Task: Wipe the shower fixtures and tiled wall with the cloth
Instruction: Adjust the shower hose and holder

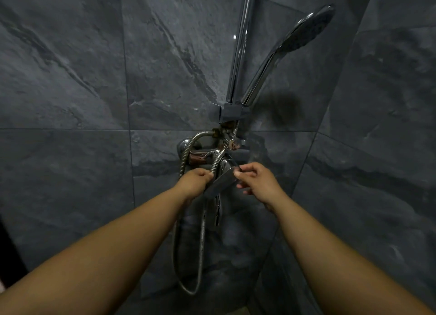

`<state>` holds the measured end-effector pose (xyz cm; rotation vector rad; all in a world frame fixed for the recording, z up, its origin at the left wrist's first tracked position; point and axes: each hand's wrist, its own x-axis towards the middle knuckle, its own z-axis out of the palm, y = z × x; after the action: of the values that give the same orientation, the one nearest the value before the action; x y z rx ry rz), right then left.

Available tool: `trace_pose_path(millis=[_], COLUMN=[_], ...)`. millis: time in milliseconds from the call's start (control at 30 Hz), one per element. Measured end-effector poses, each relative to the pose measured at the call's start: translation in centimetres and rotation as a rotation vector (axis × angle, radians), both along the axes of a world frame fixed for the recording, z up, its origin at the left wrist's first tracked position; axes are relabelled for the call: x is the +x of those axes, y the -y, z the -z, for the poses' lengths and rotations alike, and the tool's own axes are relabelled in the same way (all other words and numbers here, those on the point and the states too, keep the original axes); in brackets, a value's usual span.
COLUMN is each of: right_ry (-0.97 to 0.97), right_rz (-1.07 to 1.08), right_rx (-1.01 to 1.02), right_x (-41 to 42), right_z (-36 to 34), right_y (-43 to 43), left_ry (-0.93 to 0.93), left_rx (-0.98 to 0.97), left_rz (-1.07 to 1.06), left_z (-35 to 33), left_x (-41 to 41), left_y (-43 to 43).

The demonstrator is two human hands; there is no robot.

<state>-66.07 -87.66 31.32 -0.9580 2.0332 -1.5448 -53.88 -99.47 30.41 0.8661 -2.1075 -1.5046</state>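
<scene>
At the mixer lever (220, 181): left hand (197, 180) pinches the metal hose (201, 232) just left of it, probably to pull it clear of the chrome. Right hand (257, 182) sits at the lever's right edge, fingers curled, thumb against it; can't tell if it's gripping. No cloth visible in either hand. Handset (304, 31) parked above, tiled wall (70, 79) behind.

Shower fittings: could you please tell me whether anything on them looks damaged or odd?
Yes: the nuts on the tap look brown, like rust, against the shiny chrome. No cloth is in view.
</scene>
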Motion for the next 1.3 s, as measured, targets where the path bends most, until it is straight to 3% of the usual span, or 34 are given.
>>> trace_pose_path(millis=[333, 533, 733, 900, 967, 1067, 1167, 1300], right_ry=[-0.066, 0.015, -0.144, -0.221, -0.240, -0.045, 0.030, -0.006], right_rz=[-0.087, -0.105, -0.093, -0.098, -0.052, -0.023, -0.085, -0.125], right_rx=[-0.044, 0.077, 0.106, 0.286, 0.164, -0.122, -0.182, -0.220], right_x=[-1.2, -1.5, -3.6, -6.1, -6.5, -6.0, -5.4, -5.1], right_z=[-0.1, -1.6, -1.5, -2.5, -4.2, -7.9, -10.3, -10.2], right_y=[-0.1, -0.3, -0.3, -0.3, 0.8, 2.8, 4.3, 4.7], left_ry=[0.108, 0.156, 0.174, -0.051, -0.123, -0.151, -0.103, -0.111], left_rx=[-0.474, -0.583, -0.519, -0.506, -0.499, -0.413, -0.340, -0.269], left_rz=[-0.062, -0.054, 0.030, -0.305, -0.404, -0.402, -0.311, -0.219], left_z=[-1.4, -1.9, -2.2, -6.3, -7.9, -9.3, -9.4, -9.6], left_x=[1.3, -1.7, -1.6, 0.0, 0.0, -0.5, -1.1, -1.5], left_y=[-1.6, -5.1, -4.5, -1.9, -1.2, -0.9, -1.5, -1.8])
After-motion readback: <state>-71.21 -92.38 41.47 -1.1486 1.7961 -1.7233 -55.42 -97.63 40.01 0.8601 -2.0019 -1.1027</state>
